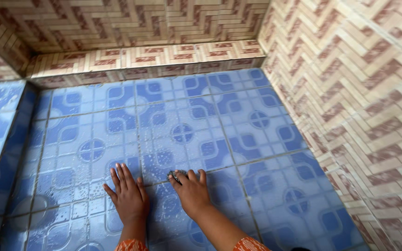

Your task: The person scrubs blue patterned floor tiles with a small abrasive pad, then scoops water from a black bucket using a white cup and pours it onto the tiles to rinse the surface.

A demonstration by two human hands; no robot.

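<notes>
Orange sleeve cuffs (pixel 252 243) sit lowest in view. Right hand (pixel 192 193) presses a small dark scrubber (pixel 175 175) under its fingertips onto the wet blue patterned floor tiles (pixel 238 135). Left hand (pixel 129 195) lies flat, fingers spread, holding nothing. Brown zigzag wall tiles (pixel 359 93) enclose the floor.

I see a wet blue patterned tile floor (pixel 238 139); both hands and a dark scrubber (pixel 176 175) rest on it, lower centre.

Bare hands, left (pixel 129 197) and right (pixel 193 193); bare forearms; orange patterned sleeve cuffs (pixel 251 244) at bottom edge.
</notes>
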